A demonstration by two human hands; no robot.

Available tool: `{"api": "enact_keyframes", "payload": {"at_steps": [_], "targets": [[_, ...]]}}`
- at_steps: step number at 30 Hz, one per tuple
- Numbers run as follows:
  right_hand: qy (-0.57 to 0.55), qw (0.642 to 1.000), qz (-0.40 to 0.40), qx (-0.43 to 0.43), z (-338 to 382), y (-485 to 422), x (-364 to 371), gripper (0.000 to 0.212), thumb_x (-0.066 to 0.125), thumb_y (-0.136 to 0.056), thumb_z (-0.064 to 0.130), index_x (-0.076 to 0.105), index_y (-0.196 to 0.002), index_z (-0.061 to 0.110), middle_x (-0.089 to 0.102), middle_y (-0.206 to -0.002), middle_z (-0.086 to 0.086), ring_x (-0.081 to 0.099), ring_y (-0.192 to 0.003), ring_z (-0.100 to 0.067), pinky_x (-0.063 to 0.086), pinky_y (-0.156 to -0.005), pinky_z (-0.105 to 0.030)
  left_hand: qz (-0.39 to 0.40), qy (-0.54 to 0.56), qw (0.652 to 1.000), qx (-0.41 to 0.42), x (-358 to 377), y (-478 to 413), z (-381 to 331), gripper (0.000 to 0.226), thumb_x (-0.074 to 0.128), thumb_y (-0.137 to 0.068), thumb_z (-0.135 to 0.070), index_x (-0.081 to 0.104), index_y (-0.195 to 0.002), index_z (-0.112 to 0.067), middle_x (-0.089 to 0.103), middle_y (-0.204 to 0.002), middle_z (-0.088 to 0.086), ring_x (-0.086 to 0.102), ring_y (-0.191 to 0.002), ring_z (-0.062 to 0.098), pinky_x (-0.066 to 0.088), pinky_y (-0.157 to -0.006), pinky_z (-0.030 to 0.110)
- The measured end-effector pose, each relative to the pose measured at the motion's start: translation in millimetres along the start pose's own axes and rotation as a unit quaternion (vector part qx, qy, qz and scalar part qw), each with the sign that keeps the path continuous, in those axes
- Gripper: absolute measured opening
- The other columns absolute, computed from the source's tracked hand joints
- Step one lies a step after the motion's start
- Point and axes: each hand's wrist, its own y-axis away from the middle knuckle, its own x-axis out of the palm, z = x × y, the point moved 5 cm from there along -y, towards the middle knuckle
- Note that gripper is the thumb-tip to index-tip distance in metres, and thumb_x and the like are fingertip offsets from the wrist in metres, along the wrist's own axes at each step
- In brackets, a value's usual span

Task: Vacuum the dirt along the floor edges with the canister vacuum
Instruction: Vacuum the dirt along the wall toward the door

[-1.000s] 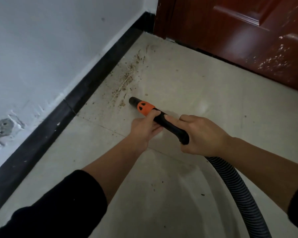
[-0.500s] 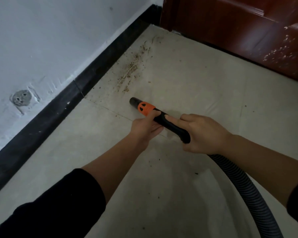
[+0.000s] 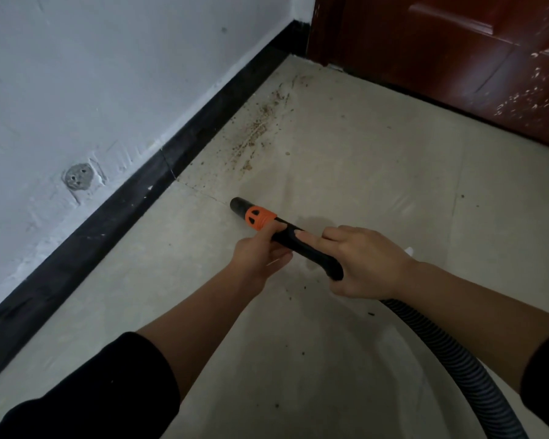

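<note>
Hose (image 3: 454, 372) cut by bottom edge, door (image 3: 441, 58) cropped above

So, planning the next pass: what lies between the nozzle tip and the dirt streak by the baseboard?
Only bare pale floor shows there in the head view. The nozzle sits short of the dirt streak.

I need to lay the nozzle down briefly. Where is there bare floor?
Bare floor lies between the baseboard and the left hand, and between the door and the right hand. Crowded: the dirt strip by the baseboard ahead of the nozzle; the hose fills the near right.
</note>
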Motion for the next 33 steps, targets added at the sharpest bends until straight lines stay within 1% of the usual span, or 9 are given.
{"api": "enact_keyframes", "payload": {"at_steps": [5, 10, 13, 16, 20, 24, 27, 29, 33], "targets": [[0.001, 1.0, -0.002, -0.002, 8, 1, 3, 0.093, 0.075, -0.062, 0.028, 0.037, -0.146, 0.018, 0.052, -0.081, 0.003, 0.049, -0.064, -0.018, 0.036, -0.052, -0.026, -0.005, -0.007, 1.0, -0.002, -10, 6, 4, 0.022, 0.069, -0.087, -0.02, 0.065, -0.096, 0.0, 0.072, -0.08, 0.011, 0.07, -0.081, 0.021, 0.057, -0.067, 0.028], [-0.001, 1.0, 0.007, 0.002, 19, -1, 3, 0.091, 0.073, -0.064, 0.029, 0.037, -0.147, 0.019, 0.053, -0.085, 0.002, 0.051, -0.068, -0.019, 0.034, -0.056, -0.026, -0.01, -0.008, 1.0, 0.007, -17, 9, 5, 0.017, 0.067, -0.088, -0.02, 0.063, -0.088, -0.003, 0.066, -0.055, 0.0, 0.067, -0.069, 0.016, 0.055, -0.07, 0.028], [-0.001, 1.0, -0.001, 0.001, 23, -6, 4, 0.091, 0.074, -0.063, 0.029, 0.039, -0.146, 0.018, 0.054, -0.084, 0.002, 0.051, -0.067, -0.018, 0.033, -0.054, -0.026, -0.015, -0.005, 1.0, 0.012, -24, 9, 4, 0.017, 0.066, -0.089, -0.021, 0.064, -0.09, -0.004, 0.065, -0.052, -0.002, 0.066, -0.064, 0.013, 0.054, -0.068, 0.027], [-0.004, 1.0, 0.001, -0.006, 30, -11, 6, 0.091, 0.074, -0.062, 0.028, 0.04, -0.146, 0.018, 0.054, -0.085, 0.002, 0.052, -0.067, -0.019, 0.034, -0.054, -0.025, -0.018, -0.005, 1.0, 0.01, -34, 9, 2, 0.023, 0.065, -0.088, -0.023, 0.065, -0.1, -0.004, 0.069, -0.06, -0.001, 0.067, -0.07, 0.014, 0.054, -0.066, 0.026], [-0.001, 1.0, -0.001, -0.025, 42, -20, 2, 0.089, 0.066, -0.075, 0.031, 0.023, -0.152, 0.025, 0.051, -0.099, 0.003, 0.041, -0.08, -0.014, 0.035, -0.064, -0.027, -0.024, 0.005, 1.0, 0.002, -46, 9, -1, 0.031, 0.065, -0.086, -0.025, 0.066, -0.108, -0.003, 0.07, -0.081, 0.005, 0.068, -0.077, 0.016, 0.053, -0.065, 0.026], [-0.002, 1.0, 0.005, -0.011, 42, -26, 2, 0.091, 0.066, -0.076, 0.033, 0.019, -0.153, 0.026, 0.05, -0.101, 0.003, 0.041, -0.081, -0.013, 0.033, -0.064, -0.027, -0.027, 0.011, 1.0, -0.003, -47, 4, -5, 0.029, 0.067, -0.084, -0.026, 0.066, -0.103, -0.004, 0.065, -0.06, -0.001, 0.065, -0.059, 0.01, 0.053, -0.064, 0.026], [0.001, 1.0, 0.005, 0.002, 37, -25, 1, 0.091, 0.065, -0.076, 0.031, 0.017, -0.153, 0.027, 0.049, -0.1, 0.002, 0.049, -0.086, -0.018, 0.036, -0.063, -0.027, -0.009, 0.011, 1.0, -0.006, -39, 3, -8, 0.019, 0.065, -0.088, -0.024, 0.058, -0.079, -0.008, 0.056, -0.046, -0.003, 0.056, -0.043, 0.007, 0.051, -0.062, 0.024], [0.001, 1.0, 0.003, 0.017, 32, -23, -1, 0.092, 0.064, -0.077, 0.032, 0.012, -0.154, 0.029, 0.047, -0.099, 0.004, 0.048, -0.086, -0.016, 0.038, -0.063, -0.027, -0.001, 0.005, 1.0, 0.001, -31, 2, -10, 0.026, 0.064, -0.09, -0.022, 0.052, -0.071, -0.01, 0.05, -0.04, -0.005, 0.05, -0.034, 0.005, 0.05, -0.07, 0.027], [-0.005, 0.999, 0.011, 0.041, 24, -19, -4, 0.091, 0.061, -0.079, 0.034, 0.009, -0.154, 0.031, 0.04, -0.095, 0.007, 0.04, -0.083, -0.012, 0.041, -0.066, -0.027, -0.007, -0.014, 1.0, 0.007, -20, 0, -12, 0.022, 0.069, -0.088, -0.025, 0.062, -0.087, -0.005, 0.064, -0.057, 0.0, 0.063, -0.053, 0.007, 0.053, -0.066, 0.025]]}}
